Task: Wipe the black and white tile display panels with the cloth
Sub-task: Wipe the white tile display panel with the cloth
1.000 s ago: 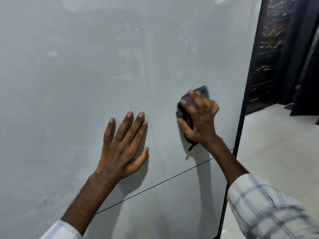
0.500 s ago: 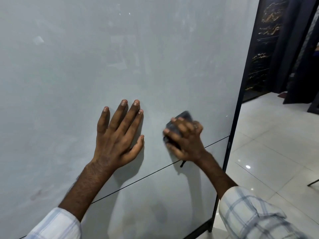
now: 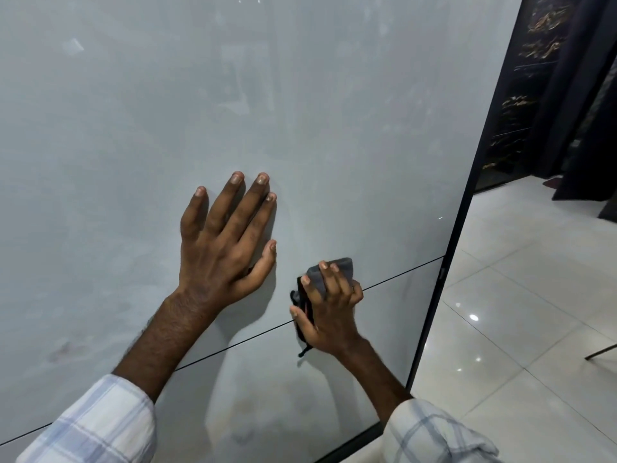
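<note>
Cloth (image 3: 344, 266), gripped in the right hand (image 3: 334, 315), presses the white panel (image 3: 133, 128) just right of the flat, released left hand (image 3: 220, 252). Seemingly mid-wipe; the next stroke probably calls for the tile below.

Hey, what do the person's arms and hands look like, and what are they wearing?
Both hands are bare: the left hand and right hand wear no gloves, and no watch shows at either wrist. The left sleeve and right sleeve belong to a white shirt checked in pale blue-grey, ending partway up the forearms.
</note>
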Available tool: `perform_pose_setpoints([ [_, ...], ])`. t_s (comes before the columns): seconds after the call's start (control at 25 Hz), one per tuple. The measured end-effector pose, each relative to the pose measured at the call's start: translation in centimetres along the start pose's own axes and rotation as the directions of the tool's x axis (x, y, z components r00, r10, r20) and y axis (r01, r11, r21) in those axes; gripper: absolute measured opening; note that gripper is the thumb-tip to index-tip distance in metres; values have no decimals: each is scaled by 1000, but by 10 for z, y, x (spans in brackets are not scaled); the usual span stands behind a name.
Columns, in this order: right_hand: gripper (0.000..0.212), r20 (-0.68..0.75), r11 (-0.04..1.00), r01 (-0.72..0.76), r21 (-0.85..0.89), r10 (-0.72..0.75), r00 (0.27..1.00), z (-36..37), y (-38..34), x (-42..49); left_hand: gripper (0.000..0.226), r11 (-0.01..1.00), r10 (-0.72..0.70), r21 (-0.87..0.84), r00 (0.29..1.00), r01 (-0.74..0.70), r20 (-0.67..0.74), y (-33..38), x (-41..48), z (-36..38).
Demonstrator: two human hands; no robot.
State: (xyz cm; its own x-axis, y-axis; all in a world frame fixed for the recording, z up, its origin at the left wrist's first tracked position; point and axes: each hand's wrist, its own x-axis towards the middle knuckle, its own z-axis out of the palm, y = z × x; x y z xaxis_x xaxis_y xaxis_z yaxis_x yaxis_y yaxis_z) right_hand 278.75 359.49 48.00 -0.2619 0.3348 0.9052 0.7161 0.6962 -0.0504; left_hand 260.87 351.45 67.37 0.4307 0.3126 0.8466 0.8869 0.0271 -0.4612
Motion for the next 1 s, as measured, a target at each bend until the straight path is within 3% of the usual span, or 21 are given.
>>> perform_pose_setpoints([
  [0.08,61,-27,1000,21,-11,-21,999,-6,41,9,68,1000,-6,-11,1000,6,-2,4,-1,0],
  [0.2,65,-101,969,-242,53,246,964,-20,90,22,68,1000,1,-4,1000,-1,4,4,0,0],
  [0.24,67,-135,923,-368,113,381,915,-21,92,25,67,1000,-2,-4,1000,2,6,3,0,-1],
  [0.36,70,-176,670,-678,303,738,651,-7,51,37,62,996,-20,-82,1000,22,19,9,0,-4],
  [0.4,72,-152,666,-683,300,740,655,-4,34,36,60,991,-7,-132,1000,10,23,15,0,-6],
  [0.44,73,-123,748,-608,265,652,749,-3,23,30,60,985,17,-174,1000,-12,25,21,2,-6],
  [0.52,75,-60,935,-316,160,329,943,-6,35,16,59,975,53,-216,998,-47,24,32,11,-3],
  [0.6,73,-47,976,-188,109,194,980,-14,81,13,61,978,51,-205,998,-42,39,38,20,5],
  [0.68,69,-94,928,-350,130,363,927,-18,116,14,64,993,25,-115,998,-18,53,43,23,14],
  [0.76,68,-157,771,-587,249,630,761,-17,126,14,66,999,10,-31,999,-9,50,48,20,21],
  [0.84,73,-147,570,-707,418,811,566,-14,124,20,66,1000,5,-8,999,-5,33,50,18,24],
  [0.88,76,-131,434,-732,525,891,434,-14,126,26,66,1000,5,-16,1000,-4,29,50,18,24],
  [0.92,76,-93,243,-707,665,965,244,-15,133,34,66,1000,6,-26,1000,-5,31,50,19,23],
  [0.96,74,-17,22,-584,811,1000,14,-19,140,43,66,999,8,-34,999,-7,37,49,18,22],
  [1.0,70,84,-149,-412,899,982,-171,-23,149,50,65,999,17,-42,999,-15,44,49,18,21],
])
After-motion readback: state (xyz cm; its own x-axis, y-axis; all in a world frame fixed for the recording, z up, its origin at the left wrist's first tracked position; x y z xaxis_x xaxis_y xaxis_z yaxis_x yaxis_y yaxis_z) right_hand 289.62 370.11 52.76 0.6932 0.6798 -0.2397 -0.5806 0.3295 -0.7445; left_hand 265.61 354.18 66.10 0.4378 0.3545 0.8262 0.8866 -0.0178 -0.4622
